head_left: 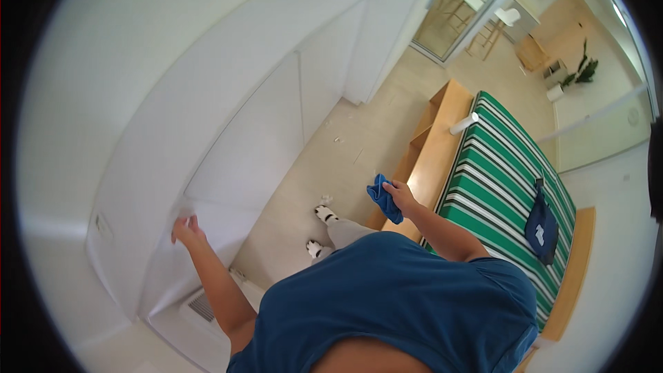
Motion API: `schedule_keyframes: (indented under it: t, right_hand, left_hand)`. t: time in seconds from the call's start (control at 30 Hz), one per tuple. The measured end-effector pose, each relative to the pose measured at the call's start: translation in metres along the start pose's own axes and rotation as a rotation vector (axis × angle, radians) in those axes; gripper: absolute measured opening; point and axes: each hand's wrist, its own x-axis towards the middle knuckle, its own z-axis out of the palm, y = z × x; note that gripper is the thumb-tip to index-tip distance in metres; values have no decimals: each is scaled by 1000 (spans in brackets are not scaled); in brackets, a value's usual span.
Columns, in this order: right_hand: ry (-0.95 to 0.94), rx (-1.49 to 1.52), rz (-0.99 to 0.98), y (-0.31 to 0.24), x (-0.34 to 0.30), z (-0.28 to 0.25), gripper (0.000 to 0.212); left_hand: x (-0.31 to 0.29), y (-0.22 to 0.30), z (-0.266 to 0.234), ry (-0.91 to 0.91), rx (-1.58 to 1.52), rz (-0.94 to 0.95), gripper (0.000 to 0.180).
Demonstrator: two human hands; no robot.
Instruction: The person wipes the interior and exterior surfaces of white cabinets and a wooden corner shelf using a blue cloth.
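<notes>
My right hand (399,197) is closed round a crumpled blue cloth (384,198), held over the floor beside the wooden bed frame. Out to the left, my left hand (186,230) is raised at the white wall panel (242,141) below a white ledge (207,62). Its fingers are curled together in a pinch. Something small and pale may be between them, but it blends with the white behind. Whether this hand touches the panel is unclear.
Small white scraps (337,139) lie on the pale floor (352,141). To the right stands a bed with a green striped mattress (497,179), a white roll (464,123) and a dark blue bag (542,228). Open wooden shelves (428,135) edge it. A floor vent (202,307) sits lower left.
</notes>
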Motion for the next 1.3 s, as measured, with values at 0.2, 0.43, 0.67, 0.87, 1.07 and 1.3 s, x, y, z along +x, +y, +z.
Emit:
schedule_keyframes:
  t: [0.2, 0.43, 0.67, 0.87, 1.07, 1.3]
  right_hand:
    - [87, 322, -34, 3, 33, -60, 33]
    - [-170, 292, -147, -71, 102, -97, 39]
    - [-80, -436, -805, -169, 205, -169, 35]
    - [-220, 82, -535, -264, 219, -196, 32]
    - [-226, 263, -560, -219, 244, -187, 32]
    - [-240, 492, -427, -243, 223, -199, 28]
  left_hand:
    - [-46, -15, 7, 96, 76, -34, 68]
    - [-110, -136, 63, -108, 307, -211, 44]
    - [-317, -182, 362, -841, 643, -28, 61]
    - [-337, 56, 627, -1132, -125, 529, 63]
    - [-402, 250, 756, -919, -649, 459, 34]
    - [-397, 267, 762, -995, -717, 546, 14]
